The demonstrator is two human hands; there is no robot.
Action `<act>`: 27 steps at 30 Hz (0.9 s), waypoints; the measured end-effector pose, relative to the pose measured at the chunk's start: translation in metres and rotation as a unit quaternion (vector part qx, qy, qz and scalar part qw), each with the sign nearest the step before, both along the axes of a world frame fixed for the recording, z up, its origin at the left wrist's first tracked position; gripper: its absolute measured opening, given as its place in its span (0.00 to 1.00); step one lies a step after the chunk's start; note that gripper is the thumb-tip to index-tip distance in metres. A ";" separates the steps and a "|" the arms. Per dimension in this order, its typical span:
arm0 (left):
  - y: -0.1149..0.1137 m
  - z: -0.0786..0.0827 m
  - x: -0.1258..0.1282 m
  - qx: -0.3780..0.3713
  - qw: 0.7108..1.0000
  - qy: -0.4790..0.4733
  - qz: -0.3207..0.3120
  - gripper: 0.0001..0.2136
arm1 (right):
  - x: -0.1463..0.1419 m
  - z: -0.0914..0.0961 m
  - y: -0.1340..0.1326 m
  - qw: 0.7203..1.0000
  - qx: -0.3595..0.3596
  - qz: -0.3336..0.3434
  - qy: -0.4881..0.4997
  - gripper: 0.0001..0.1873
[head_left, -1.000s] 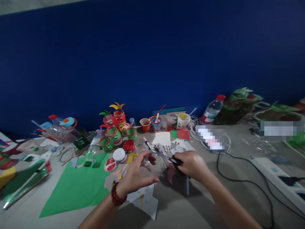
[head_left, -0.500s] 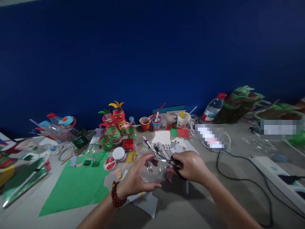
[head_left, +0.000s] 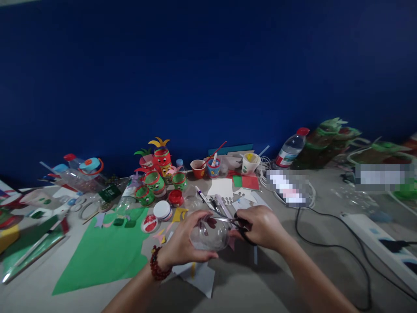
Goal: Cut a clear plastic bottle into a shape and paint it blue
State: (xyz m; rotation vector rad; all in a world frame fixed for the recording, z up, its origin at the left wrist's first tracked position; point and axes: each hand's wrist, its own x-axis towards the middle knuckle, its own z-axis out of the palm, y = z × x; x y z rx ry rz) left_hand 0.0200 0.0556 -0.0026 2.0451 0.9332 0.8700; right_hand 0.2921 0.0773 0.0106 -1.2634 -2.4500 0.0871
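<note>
A clear, rounded plastic bottle piece (head_left: 213, 237) is gripped in my left hand (head_left: 182, 243), fingers at its far side and thumb beneath its near side. Around the handles of black-handled scissors (head_left: 243, 229) my right hand (head_left: 262, 227) is closed. The scissor blades point left and lie at the upper rim of the plastic piece; how far they are apart I cannot make out. Under the hands lie a white paper scrap (head_left: 198, 278) and a pink scrap partly hidden by the plastic.
Green paper (head_left: 104, 256) lies to the left, near a white-lidded jar (head_left: 162, 210) and a red paint pot (head_left: 176, 198). Painted cups (head_left: 154, 182) stand behind. A water bottle (head_left: 289, 150), black cable (head_left: 339, 248) and power strip (head_left: 381, 243) are at the right.
My left hand and the plastic piece have shifted very slightly left, and the piece appears slightly turned. My right hand stays in nearly the same place with the scissors.
</note>
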 end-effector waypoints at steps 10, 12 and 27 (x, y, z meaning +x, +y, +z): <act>-0.003 0.002 0.004 0.108 0.994 0.003 -0.008 0.41 | 0.000 -0.005 0.001 1.000 0.018 0.013 0.005 0.22; -0.004 0.004 0.005 0.112 0.994 0.007 -0.002 0.41 | 0.000 -0.006 0.002 1.000 0.013 0.016 0.004 0.23; -0.008 0.008 0.008 0.051 0.998 0.030 0.032 0.39 | -0.009 -0.010 0.001 0.999 -0.032 -0.019 -0.023 0.22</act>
